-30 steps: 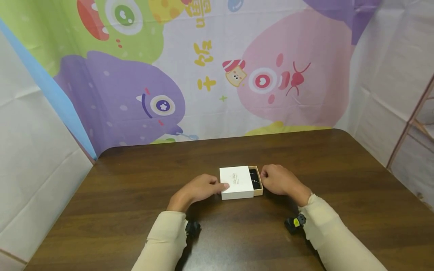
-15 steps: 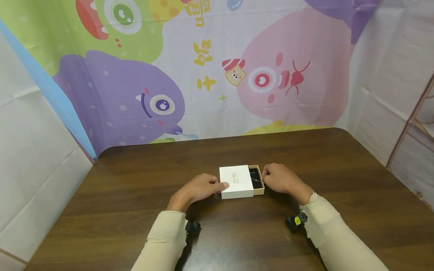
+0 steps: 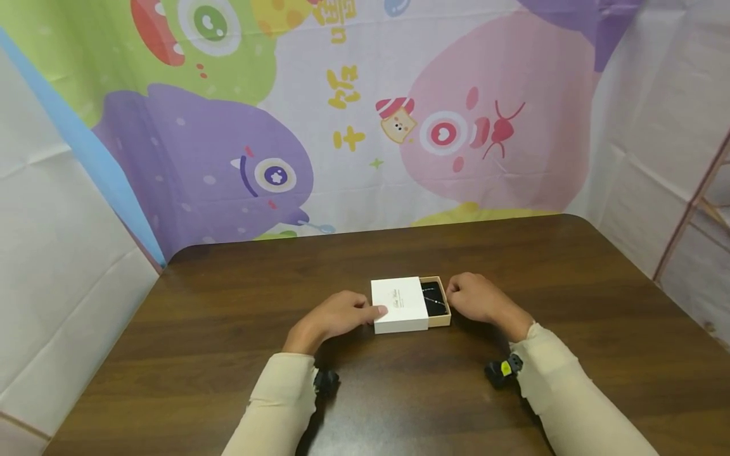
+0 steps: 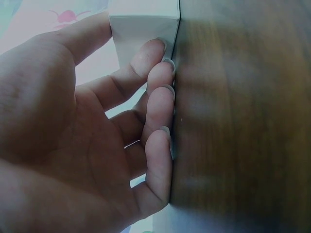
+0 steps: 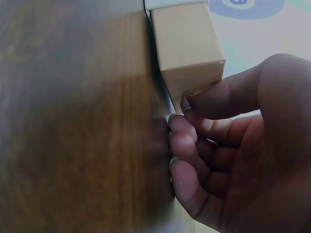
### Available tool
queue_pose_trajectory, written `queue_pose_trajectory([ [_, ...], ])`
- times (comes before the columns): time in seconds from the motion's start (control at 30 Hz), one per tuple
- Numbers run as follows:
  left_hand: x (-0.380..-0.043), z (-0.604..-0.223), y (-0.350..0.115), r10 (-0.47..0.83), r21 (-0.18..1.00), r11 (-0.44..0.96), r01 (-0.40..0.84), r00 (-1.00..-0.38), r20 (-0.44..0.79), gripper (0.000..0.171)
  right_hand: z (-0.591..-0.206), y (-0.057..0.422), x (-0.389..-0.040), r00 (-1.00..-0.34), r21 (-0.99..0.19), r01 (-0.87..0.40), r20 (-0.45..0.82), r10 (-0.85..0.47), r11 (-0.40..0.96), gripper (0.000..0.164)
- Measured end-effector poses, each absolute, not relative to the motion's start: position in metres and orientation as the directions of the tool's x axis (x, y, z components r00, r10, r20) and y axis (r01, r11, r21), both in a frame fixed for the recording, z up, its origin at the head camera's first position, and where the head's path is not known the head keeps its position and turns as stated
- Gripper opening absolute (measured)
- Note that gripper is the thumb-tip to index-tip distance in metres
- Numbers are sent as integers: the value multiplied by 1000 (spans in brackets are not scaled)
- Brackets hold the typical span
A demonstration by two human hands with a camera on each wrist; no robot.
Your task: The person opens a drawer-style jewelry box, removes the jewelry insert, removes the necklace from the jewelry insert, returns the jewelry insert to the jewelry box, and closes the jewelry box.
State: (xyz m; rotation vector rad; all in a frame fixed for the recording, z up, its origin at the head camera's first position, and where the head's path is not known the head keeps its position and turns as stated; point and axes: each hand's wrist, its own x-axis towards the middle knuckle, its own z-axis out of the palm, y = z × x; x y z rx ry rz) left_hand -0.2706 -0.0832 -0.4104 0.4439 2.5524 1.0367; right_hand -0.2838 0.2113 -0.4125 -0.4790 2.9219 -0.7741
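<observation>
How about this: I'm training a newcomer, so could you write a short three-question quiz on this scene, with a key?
1. Which hand touches the white cover, left or right?
2. Fill in: the thin silvery strand in the tan drawer lies on a ____ insert.
3. True or false: the drawer is pushed fully inside the cover.

Key:
1. The left hand.
2. Black.
3. False; part of the drawer sticks out.

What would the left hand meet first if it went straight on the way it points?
Likely the white box sleeve, whose end the left hand appears to be touching.
</observation>
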Motion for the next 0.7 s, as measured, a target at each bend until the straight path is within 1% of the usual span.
queue_pose_trajectory([
  [0.37,-274,-410,-82,423,702,688,182,-887,-185,47,-414,214,-283,-949,-505,-277,13,-314,817,17],
  [0.7,-272,-412,-85,415,713,680,169,-891,-184,48,-413,211,-283,-948,-515,-276,9,-317,811,16],
])
